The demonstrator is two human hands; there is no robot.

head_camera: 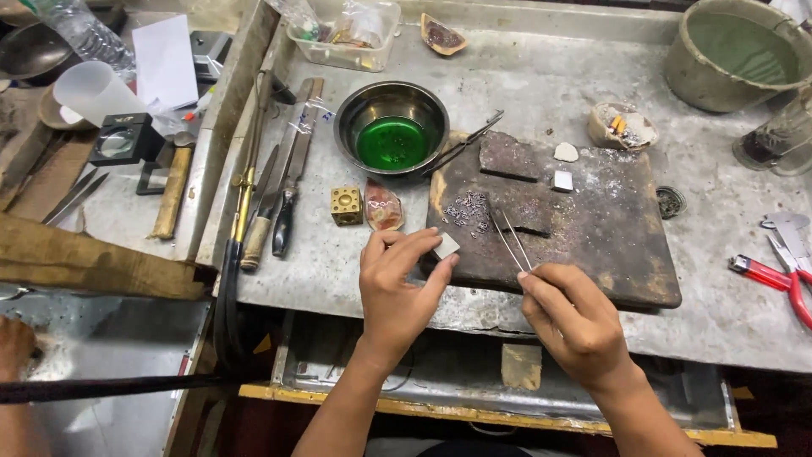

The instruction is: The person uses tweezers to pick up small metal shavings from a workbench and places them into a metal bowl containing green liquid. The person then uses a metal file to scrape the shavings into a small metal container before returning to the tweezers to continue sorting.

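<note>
Left hand point(393, 292) pinches white chip point(446, 246); right hand point(575, 317) grips tweezers point(510, 239) near board point(626, 254). We risk scattering bits point(465, 207).

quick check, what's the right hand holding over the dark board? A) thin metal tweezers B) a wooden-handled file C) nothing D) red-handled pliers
A: the right hand pinches thin metal tweezers, tips pointing toward the small metal bits on the dark board. The red-handled pliers lie untouched on the table off to the right.
</note>
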